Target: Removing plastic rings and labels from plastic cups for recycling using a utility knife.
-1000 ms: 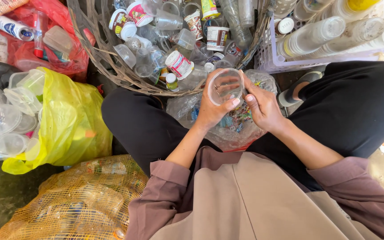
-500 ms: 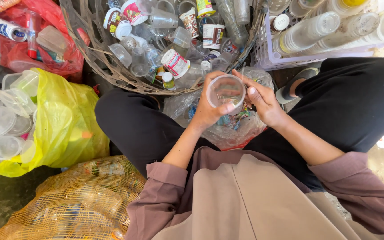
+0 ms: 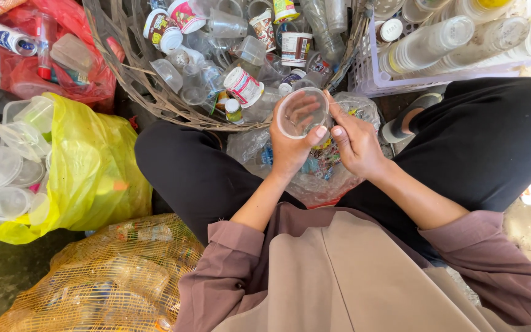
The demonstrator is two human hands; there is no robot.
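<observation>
A clear plastic cup (image 3: 303,113) is held just above the middle of the frame, its open mouth turned up toward the camera. It is grasped from below and the side by the left hand (image 3: 291,144), whose fingers are wrapped around its wall. The right hand (image 3: 354,142) is pressed against the cup's right edge, fingertips on the rim. Beneath both hands, a clear bag (image 3: 314,166) of scraps is seen between the knees. A woven basket (image 3: 131,74) of cups and bottles is placed at the top, a yellow bag (image 3: 87,172) at the left.
</observation>
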